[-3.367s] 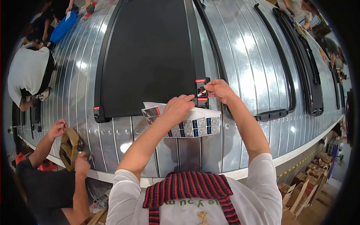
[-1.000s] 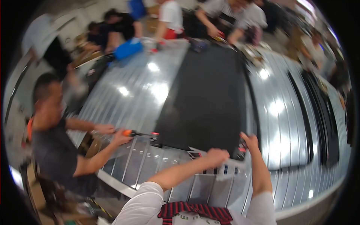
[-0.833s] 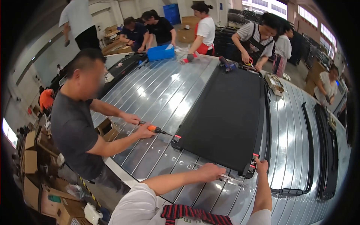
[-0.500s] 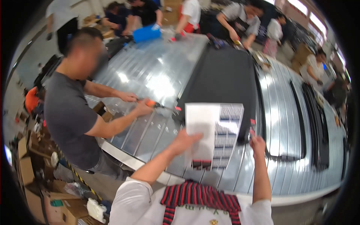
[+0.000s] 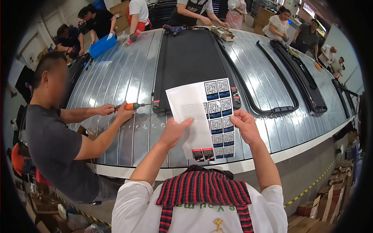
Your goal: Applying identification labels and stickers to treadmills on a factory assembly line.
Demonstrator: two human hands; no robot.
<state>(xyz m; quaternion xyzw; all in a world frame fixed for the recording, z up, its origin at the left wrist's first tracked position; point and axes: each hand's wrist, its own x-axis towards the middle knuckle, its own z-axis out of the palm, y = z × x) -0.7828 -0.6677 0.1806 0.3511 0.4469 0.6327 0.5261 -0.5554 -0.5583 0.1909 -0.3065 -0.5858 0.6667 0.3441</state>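
Blue bin (image 5: 103, 47), white sheet (image 5: 186, 101) in hands (image 5: 175, 132) (image 5: 248, 127)

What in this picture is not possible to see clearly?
All in the head view:
Near edge of the black panel, its middle: hidden by the sticker sheet.
Most fingers of the left hand: behind that sheet.
Head of the striped-sleeved co-worker: cut off by the upper edge.
Whether the orange driver touches the corner piece: too small.

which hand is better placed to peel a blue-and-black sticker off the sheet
Probably the right hand: its thumb is at the sheet's right edge, beside the blue-and-black stickers. The left hand grips the blank white side, so it seems better placed to steady.
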